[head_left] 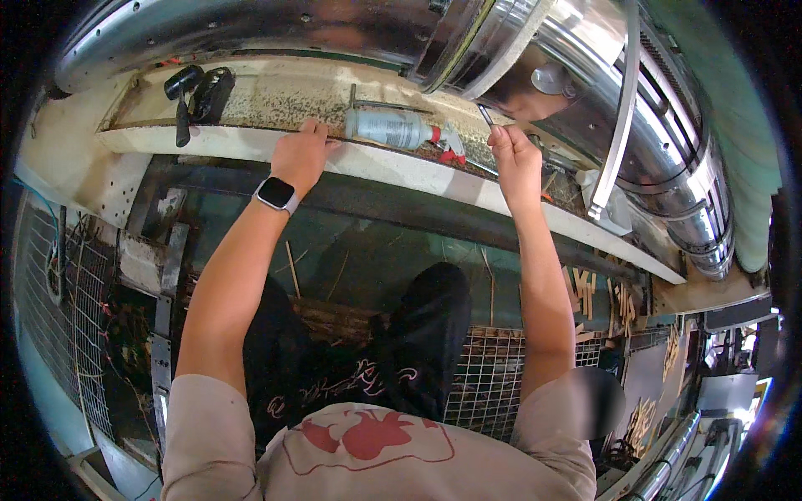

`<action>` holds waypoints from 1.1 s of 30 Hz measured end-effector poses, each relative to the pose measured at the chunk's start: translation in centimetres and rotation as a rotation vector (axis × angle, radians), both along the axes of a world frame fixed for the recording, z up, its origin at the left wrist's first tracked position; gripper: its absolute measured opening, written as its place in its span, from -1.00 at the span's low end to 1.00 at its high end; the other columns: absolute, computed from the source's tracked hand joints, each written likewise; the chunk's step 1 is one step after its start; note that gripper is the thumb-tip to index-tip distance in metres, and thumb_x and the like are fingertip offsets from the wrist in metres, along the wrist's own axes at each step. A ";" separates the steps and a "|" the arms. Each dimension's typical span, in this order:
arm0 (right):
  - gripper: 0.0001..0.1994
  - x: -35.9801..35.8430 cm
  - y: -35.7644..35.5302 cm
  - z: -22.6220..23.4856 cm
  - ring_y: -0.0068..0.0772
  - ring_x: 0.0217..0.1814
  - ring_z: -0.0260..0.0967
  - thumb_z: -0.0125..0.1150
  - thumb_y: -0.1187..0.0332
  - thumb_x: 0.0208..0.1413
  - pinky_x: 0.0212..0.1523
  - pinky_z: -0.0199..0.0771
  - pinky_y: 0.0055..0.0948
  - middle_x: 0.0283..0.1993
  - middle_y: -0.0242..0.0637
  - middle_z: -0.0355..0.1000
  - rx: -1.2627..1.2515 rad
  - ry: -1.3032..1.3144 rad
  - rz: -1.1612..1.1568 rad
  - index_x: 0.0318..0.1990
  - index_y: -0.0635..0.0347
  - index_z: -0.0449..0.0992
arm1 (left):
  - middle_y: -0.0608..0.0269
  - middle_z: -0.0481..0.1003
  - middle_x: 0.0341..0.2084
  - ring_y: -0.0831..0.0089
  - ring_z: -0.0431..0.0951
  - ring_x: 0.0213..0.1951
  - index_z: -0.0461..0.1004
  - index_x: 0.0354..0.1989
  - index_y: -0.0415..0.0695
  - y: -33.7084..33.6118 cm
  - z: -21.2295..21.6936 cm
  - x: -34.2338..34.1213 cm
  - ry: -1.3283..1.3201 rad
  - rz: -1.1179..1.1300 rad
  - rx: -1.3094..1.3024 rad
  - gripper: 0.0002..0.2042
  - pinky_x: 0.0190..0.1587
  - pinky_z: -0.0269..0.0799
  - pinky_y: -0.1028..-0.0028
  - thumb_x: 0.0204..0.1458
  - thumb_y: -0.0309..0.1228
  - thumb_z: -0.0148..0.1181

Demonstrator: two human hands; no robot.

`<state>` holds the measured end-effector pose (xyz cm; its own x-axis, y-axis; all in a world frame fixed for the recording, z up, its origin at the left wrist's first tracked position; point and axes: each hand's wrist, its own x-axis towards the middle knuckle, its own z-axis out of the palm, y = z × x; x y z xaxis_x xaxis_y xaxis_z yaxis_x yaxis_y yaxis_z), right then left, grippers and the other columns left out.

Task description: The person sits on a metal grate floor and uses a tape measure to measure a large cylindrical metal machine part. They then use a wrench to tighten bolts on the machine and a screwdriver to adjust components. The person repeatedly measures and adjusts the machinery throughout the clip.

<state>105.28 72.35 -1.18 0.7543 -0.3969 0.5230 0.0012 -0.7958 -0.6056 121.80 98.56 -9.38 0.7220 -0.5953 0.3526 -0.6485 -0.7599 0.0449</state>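
Observation:
My left hand (302,157), with a watch (276,194) on its wrist, is closed over the edge of a long pale beam (401,169). My right hand (515,154) is raised beyond the beam, its fingers pinched on a thin metal rod (484,115) that points toward the large polished cylinder (368,29). The rod's lower end is hidden in my grip. Between my hands, a clear spray bottle (386,129) with a red and white trigger head lies on its side in the dirty trough (276,98) behind the beam.
At the trough's left end lie a black mallet-like tool (182,104) and another black object (209,93). A slanted metal bar (616,125) stands right of my right hand. Wire mesh (489,376) and wooden strips (582,288) lie below the beam.

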 end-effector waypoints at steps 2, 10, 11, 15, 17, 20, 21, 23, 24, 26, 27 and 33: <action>-0.73 0.0 0.0 -0.3 -0.25 -0.63 0.24 0.06 0.19 0.14 -0.51 0.29 -0.34 -0.63 -0.07 0.32 -0.047 -0.002 -0.041 -0.38 0.25 0.44 | 0.11 0.39 -0.28 0.16 0.52 -0.36 0.39 -0.25 -0.19 0.0 0.0 -0.1 0.012 0.014 0.014 -0.65 -0.34 0.45 0.27 0.09 -0.11 -0.05; -0.77 0.2 -0.5 1.3 -0.04 -0.57 0.35 0.14 0.23 0.09 -0.52 0.33 -0.28 -0.57 -0.04 0.41 -0.215 -0.103 -0.093 -0.36 0.24 0.46 | 0.07 0.39 -0.26 0.13 0.51 -0.38 0.37 -0.28 -0.20 -0.2 0.3 -0.4 0.034 -0.004 0.058 -0.68 -0.36 0.45 0.27 0.10 -0.14 -0.04; -0.76 0.4 0.1 0.4 -0.05 -0.57 0.34 0.13 0.22 0.09 -0.50 0.33 -0.30 -0.57 -0.04 0.39 -0.150 -0.104 -0.099 -0.38 0.25 0.44 | 0.07 0.39 -0.28 0.12 0.51 -0.39 0.36 -0.29 -0.20 -0.2 0.1 -0.3 0.020 -0.010 0.051 -0.68 -0.38 0.45 0.25 0.09 -0.15 -0.03; -0.71 0.0 -1.0 0.6 -0.65 -0.57 0.03 0.08 0.23 0.15 -0.54 0.12 -0.59 -0.64 -0.49 0.17 0.047 0.044 0.224 -0.47 0.27 0.33 | 0.05 0.39 -0.27 0.12 0.51 -0.36 0.37 -0.28 -0.21 -0.3 0.5 0.0 0.058 -0.013 0.095 -0.68 -0.36 0.45 0.24 0.10 -0.15 -0.04; -0.64 0.4 -2.6 1.8 -0.72 -0.63 -0.01 0.04 0.10 0.16 -0.64 0.02 -0.65 -0.65 -0.55 0.13 0.294 0.307 0.423 -0.52 0.18 0.29 | 0.04 0.39 -0.26 0.11 0.51 -0.34 0.37 -0.27 -0.21 -0.4 0.8 0.2 0.064 -0.027 0.126 -0.67 -0.34 0.45 0.24 0.10 -0.15 -0.05; -0.57 1.4 -2.4 3.0 -0.66 -0.62 0.01 0.06 -0.04 0.11 -0.64 0.05 -0.55 -0.66 -0.54 0.11 0.410 0.607 0.513 -0.54 0.16 0.32 | 0.03 0.40 -0.30 0.09 0.50 -0.35 0.35 -0.28 -0.21 -0.4 0.4 1.1 0.025 -0.050 0.158 -0.68 -0.36 0.44 0.20 0.10 -0.15 -0.06; -0.57 1.6 -2.5 3.1 -0.67 -0.63 0.01 0.05 -0.04 0.11 -0.64 0.04 -0.57 -0.66 -0.55 0.11 0.490 0.629 0.554 -0.55 0.14 0.30 | 0.03 0.40 -0.29 0.09 0.50 -0.34 0.35 -0.28 -0.21 -0.3 0.5 1.2 0.040 -0.038 0.176 -0.67 -0.35 0.44 0.20 0.10 -0.14 -0.07; -0.57 1.7 -2.8 3.0 -0.68 -0.65 0.02 0.04 -0.05 0.12 -0.66 0.02 -0.59 -0.67 -0.55 0.11 0.501 0.645 0.594 -0.58 0.10 0.28 | 0.03 0.40 -0.28 0.11 0.50 -0.33 0.34 -0.28 -0.22 -0.6 0.8 1.1 0.060 -0.032 0.209 -0.65 -0.35 0.44 0.22 0.10 -0.12 -0.07; -0.56 1.7 -3.0 2.8 -0.69 -0.70 0.02 0.01 -0.03 0.14 -0.69 0.02 -0.60 -0.71 -0.54 0.12 0.540 0.635 0.573 -0.60 0.10 0.26 | 0.03 0.40 -0.28 0.11 0.50 -0.33 0.35 -0.29 -0.22 -0.7 1.0 1.0 0.070 -0.021 0.222 -0.65 -0.35 0.44 0.22 0.10 -0.12 -0.07; -0.57 1.6 -3.1 2.3 -0.68 -0.71 0.03 -0.08 0.04 0.21 -0.70 0.01 -0.63 -0.71 -0.48 0.12 0.551 0.605 0.516 -0.60 0.14 0.25 | 0.03 0.40 -0.28 0.10 0.50 -0.33 0.35 -0.30 -0.22 -0.8 1.3 0.9 0.100 0.009 0.247 -0.66 -0.36 0.44 0.22 0.10 -0.12 -0.07; -0.58 1.1 -2.9 2.5 -0.65 -0.70 0.04 -0.10 0.09 0.23 -0.69 0.02 -0.63 -0.71 -0.48 0.10 0.547 0.573 0.544 -0.62 0.13 0.23 | 0.06 0.39 -0.31 0.14 0.50 -0.35 0.36 -0.31 -0.21 -0.9 1.3 0.8 0.054 -0.011 0.245 -0.66 -0.37 0.44 0.25 0.09 -0.12 -0.06; -0.61 0.6 -3.2 0.6 -0.61 -0.71 -0.06 -0.10 0.23 0.24 -0.72 -0.08 -0.59 -0.71 -0.46 0.02 0.608 0.362 0.668 -0.64 0.14 0.12 | 0.19 0.38 -0.46 0.32 0.51 -0.42 0.39 -0.41 -0.15 -0.3 -0.1 0.5 -0.074 -0.073 0.240 -0.68 -0.44 0.45 0.42 0.03 -0.10 0.01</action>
<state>105.84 69.15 -0.53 0.9970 0.0458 0.0625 0.0720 -0.2496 -0.9657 122.27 98.22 -9.52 0.6515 -0.7180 0.2450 -0.6968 -0.6941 -0.1810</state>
